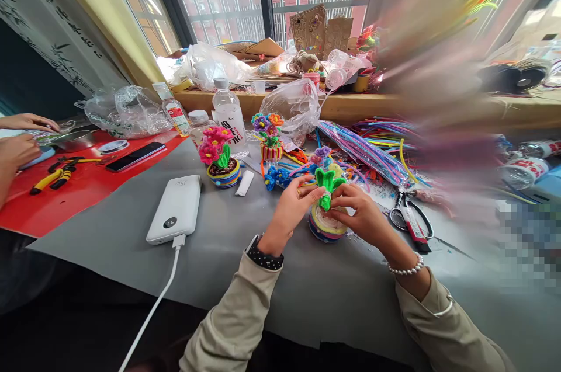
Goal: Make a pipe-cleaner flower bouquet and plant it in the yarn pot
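Hands meet over a small striped pot (pixel 326 227) on the grey table (pixel 131 255). Green pipe-cleaner leaves (pixel 328 184) are pinched between the fingertips of the left hand (pixel 291 205) and the right hand (pixel 359 214), both closed on the stem just above the pot. The step in hand is judged to be shaping or seating the green piece in the pot; steady twin pinches and a firm base are called for next.

Counted: two finished flower pots, one pink (pixel 220 160), one multicoloured (pixel 269 137); one blue flower (pixel 274 176) lying loose; one scissors (pixel 407 217); one power bank (pixel 175 208); two clear bottles seen, the larger (pixel 229 115); one phone (pixel 135 156); one pliers (pixel 55 173). A co-worker's hands are seen at far left.
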{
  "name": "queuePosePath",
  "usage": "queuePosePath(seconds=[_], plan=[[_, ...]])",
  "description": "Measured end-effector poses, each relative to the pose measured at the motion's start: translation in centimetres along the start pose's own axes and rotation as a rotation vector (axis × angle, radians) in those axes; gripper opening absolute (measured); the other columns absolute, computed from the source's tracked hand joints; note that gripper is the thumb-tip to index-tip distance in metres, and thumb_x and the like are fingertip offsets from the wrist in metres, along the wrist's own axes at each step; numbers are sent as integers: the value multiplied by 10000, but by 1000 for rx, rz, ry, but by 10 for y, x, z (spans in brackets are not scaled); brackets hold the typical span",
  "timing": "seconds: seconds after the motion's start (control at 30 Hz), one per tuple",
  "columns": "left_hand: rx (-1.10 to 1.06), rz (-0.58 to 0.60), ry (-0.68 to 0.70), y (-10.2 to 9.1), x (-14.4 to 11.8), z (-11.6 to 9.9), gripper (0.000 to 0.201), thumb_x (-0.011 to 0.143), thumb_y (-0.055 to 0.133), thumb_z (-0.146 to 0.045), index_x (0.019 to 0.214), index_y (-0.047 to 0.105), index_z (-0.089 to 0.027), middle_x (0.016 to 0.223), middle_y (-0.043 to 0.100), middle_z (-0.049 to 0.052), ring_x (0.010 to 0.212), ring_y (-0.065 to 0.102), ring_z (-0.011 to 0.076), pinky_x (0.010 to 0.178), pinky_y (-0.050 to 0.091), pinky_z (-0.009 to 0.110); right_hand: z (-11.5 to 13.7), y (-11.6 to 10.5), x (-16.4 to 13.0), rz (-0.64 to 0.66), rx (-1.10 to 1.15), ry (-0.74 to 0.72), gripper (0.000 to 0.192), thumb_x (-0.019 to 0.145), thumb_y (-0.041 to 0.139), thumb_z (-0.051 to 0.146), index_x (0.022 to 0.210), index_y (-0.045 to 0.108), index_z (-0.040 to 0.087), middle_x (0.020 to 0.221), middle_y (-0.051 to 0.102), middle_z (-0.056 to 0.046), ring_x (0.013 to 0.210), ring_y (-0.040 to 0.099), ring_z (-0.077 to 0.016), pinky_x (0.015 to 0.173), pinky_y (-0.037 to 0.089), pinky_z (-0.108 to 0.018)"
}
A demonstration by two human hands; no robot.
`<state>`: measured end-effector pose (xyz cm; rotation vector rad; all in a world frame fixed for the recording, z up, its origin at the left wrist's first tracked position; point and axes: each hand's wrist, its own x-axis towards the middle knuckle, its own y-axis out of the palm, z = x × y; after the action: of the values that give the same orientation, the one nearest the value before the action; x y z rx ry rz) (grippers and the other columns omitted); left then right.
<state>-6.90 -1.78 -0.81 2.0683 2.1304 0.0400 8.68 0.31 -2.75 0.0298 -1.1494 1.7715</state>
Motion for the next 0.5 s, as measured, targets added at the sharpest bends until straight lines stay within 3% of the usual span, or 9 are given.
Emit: queuePosePath(seconds=[0.27,0.4,0.5], plan=[[-165,37,-39,3,6,-2,445,509,743,-150,916,565,-134,793,611,24,808,569,140,775,426,283,3,-1,1,21,-6,47,83,719,624,246,679,686,209,708,515,-39,733,488,-179,660,422,-317],[-149,99,60,4,5,-2,258,529,731,-160,753,604,-142,724,603,-12,748,557,108,732,419,242,6,-1,1,7,-2,113,99,707,623,243,624,650,195,687,508,-29,709,491,-170,639,421,-305],[-198,67,120,6,6,3,212,551,716,-179,733,611,-151,715,614,-20,711,553,96,715,414,237,6,0,2,2,4,164,135,704,615,237,582,619,181,655,496,-19,675,484,-156,611,411,-288]])
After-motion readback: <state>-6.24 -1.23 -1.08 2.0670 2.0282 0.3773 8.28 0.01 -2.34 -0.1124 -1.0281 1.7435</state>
